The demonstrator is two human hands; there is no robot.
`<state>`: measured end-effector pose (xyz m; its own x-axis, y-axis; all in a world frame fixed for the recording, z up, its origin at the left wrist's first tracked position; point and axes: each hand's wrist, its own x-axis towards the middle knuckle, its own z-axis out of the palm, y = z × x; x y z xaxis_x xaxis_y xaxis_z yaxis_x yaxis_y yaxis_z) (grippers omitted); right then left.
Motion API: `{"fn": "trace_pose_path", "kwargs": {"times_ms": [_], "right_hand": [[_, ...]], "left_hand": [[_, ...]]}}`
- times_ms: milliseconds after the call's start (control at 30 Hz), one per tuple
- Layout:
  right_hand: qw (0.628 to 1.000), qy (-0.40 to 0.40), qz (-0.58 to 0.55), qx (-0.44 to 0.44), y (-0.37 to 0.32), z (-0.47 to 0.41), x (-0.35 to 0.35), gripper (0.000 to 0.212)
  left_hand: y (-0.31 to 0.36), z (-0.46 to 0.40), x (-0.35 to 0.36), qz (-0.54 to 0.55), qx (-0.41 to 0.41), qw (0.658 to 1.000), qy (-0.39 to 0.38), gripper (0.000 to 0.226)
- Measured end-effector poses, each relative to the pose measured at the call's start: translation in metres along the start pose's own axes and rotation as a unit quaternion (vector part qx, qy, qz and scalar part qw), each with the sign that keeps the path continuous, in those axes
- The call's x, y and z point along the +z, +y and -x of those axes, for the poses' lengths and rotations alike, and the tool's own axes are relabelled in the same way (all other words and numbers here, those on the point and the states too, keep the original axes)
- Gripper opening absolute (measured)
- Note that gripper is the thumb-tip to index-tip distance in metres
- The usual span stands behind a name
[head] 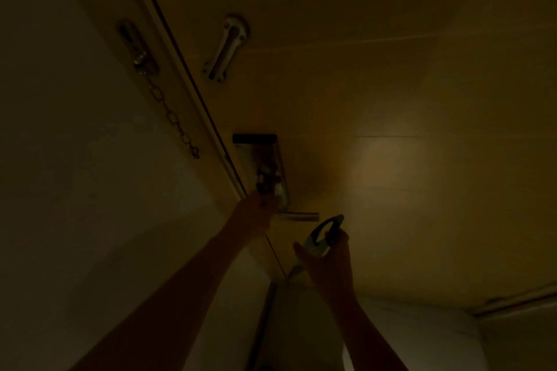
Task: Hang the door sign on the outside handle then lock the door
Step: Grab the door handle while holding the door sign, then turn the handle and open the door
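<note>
Brown wood-grain laminate covers the door (346, 84), dim under a single warm patch of reflected light. The left hand (257, 214) is closed around the base of the lever handle (301, 216), just under the metal lock plate (268, 169); whether it grips the lever or a thumb-turn I cannot tell in this gloom. The right hand (327, 262) pinches the door sign (324, 235) near its looped top, held just below and beside the lever's free end, not yet on anything.

The door looks shut or nearly so, and the sign belongs on the outside handle, so the sensible move is to press the lever down fully, pull the door inward enough to reach round, and keep the sign's loop open and facing forward (a crumpled loop will snag).

Above, a security chain (173, 117) hangs loose from its plate on the door frame (180, 69), and its slide track (224, 50) sits on the door. A pale wall (75, 159) runs along the left.
</note>
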<state>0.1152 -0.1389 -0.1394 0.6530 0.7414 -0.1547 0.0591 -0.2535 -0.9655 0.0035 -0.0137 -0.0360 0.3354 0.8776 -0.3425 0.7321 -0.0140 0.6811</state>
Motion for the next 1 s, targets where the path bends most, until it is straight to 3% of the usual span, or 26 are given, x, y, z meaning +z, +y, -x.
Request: {"fn": "trace_pose_path", "kwargs": {"times_ms": [100,200,300,367,533,600,700,900,1000], "right_hand": [[0.997,-0.009,-0.013,-0.069,-0.012,0.013,-0.001,0.048],[0.993,-0.068,-0.027,-0.098,-0.022,0.023,-0.003,0.027],[0.984,-0.130,-0.006,-0.125,-0.033,0.035,-0.003,0.042],[0.977,-0.154,0.038,-0.143,-0.040,0.040,-0.001,0.034],[0.942,-0.254,0.148,-0.162,-0.050,0.026,-0.013,0.079],[0.949,-0.207,0.158,-0.179,-0.054,0.013,-0.024,0.077],[0.943,-0.112,0.198,-0.244,-0.069,-0.013,-0.021,0.050],[0.842,-0.242,0.427,-0.222,-0.073,-0.041,0.030,0.048],[0.803,-0.190,0.511,-0.243,-0.054,-0.041,0.047,0.041]], "left_hand": [[-0.022,0.031,0.034,0.127,0.026,0.991,-0.039,0.020],[-0.026,0.052,0.046,0.148,0.090,0.985,-0.002,0.033],[-0.027,0.071,0.048,0.148,0.107,0.982,0.048,0.010],[-0.026,0.076,0.045,0.147,0.104,0.980,0.080,0.027],[-0.024,0.091,0.027,0.230,0.104,0.954,0.164,0.017],[-0.028,0.095,0.016,0.297,0.096,0.929,0.200,0.015],[-0.030,0.100,0.002,0.363,0.068,0.902,0.223,0.014],[-0.038,0.106,-0.016,0.382,0.074,0.882,0.266,0.018],[-0.040,0.109,-0.021,0.407,0.065,0.874,0.258,0.014]]}}
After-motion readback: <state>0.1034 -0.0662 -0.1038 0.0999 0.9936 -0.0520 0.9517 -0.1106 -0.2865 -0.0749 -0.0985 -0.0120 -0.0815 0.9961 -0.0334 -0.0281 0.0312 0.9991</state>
